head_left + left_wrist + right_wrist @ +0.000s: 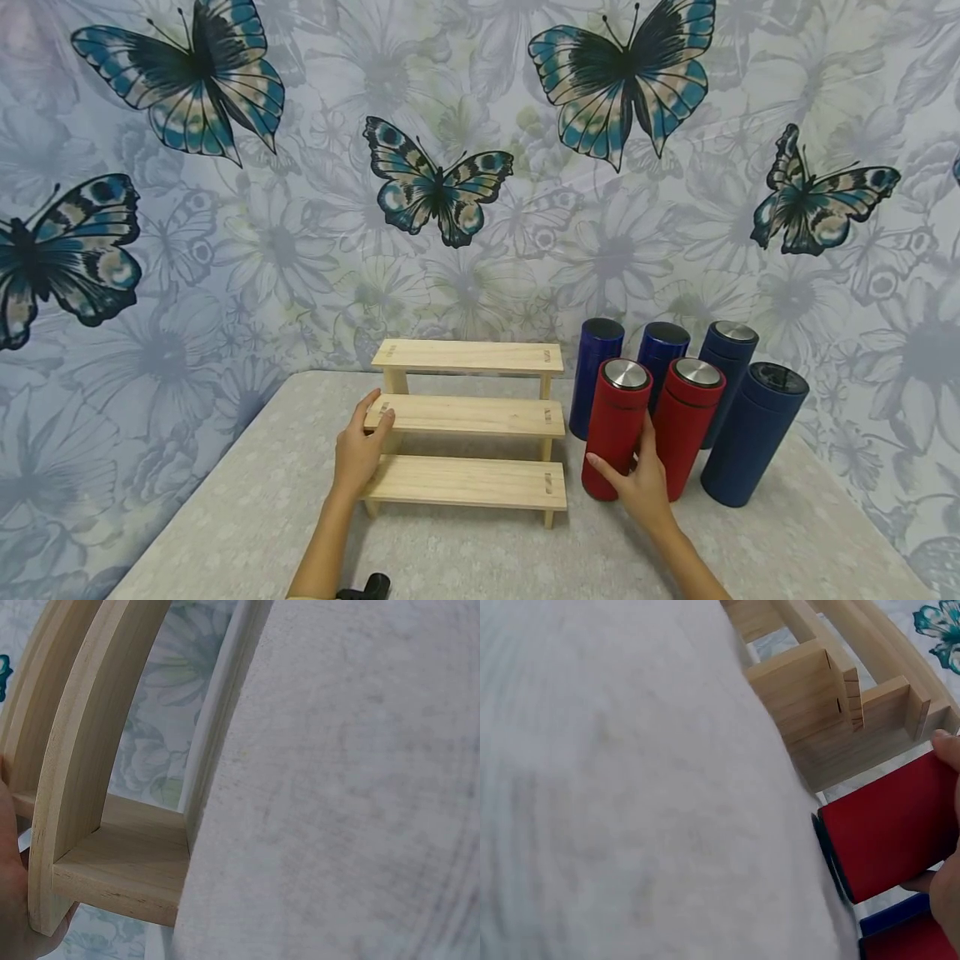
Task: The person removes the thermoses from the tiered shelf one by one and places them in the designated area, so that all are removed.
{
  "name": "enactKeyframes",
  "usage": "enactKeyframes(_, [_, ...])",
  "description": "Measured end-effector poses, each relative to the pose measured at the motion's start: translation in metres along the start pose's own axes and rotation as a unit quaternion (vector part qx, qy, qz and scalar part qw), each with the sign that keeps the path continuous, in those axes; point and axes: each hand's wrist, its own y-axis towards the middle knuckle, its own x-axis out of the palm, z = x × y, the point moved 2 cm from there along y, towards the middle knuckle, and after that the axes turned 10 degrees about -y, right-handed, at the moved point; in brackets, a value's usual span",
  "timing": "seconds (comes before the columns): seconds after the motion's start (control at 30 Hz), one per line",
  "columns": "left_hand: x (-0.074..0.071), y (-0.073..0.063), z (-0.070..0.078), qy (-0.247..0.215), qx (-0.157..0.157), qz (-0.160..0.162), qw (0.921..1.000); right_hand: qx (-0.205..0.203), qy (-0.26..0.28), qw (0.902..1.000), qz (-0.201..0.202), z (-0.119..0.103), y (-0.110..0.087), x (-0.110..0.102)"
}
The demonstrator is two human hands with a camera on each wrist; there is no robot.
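Observation:
A pale three-tier wooden step shelf [468, 415] stands on the table, its back tier highest. My left hand [358, 450] holds the left end of its middle tier, with the thumb on the board's top. In the left wrist view, that hand [11, 892] shows only partly beside the shelf's end. To the right of the shelf, a red thermos flask [613, 433] with a silver lid stands upright. Around its lower right side my right hand [647, 487] curls, thumb in front. The right wrist view shows the flask's red body [892, 825] between thumb and fingers.
Close to the right of the held flask is a second red thermos [693, 417]. Several blue flasks stand behind and beside it, including a dark navy one [753, 442] at the far right. A butterfly-print backdrop [465, 292] rises behind the grey table [255, 500].

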Motion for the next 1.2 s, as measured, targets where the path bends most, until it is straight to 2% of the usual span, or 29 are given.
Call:
enactKeyframes(0.33, [-0.005,-0.001,0.001,0.0,-0.007,0.004,1.0,0.006,-0.018,0.9998,-0.006,0.004,-0.002,0.003])
enactKeyframes(0.77, [-0.012,-0.003,-0.001,0.015,-0.006,0.012,0.9998,0.01,0.003,0.9999,-0.011,0.006,-0.003,0.016])
enactKeyframes(1.03, [-0.007,-0.004,-0.001,-0.002,-0.014,-0.001,0.9999,0.026,-0.003,0.9994,-0.022,0.003,-0.001,0.01])
enactKeyframes(1.13, [-0.005,-0.003,0.001,0.012,0.009,0.026,0.9995,0.026,0.004,0.9993,-0.026,-0.006,0.001,0.002])
enactKeyframes(1.2, [-0.006,-0.003,0.006,0.022,0.031,0.064,0.9972,0.017,0.003,0.9996,-0.023,-0.018,0.004,-0.005])
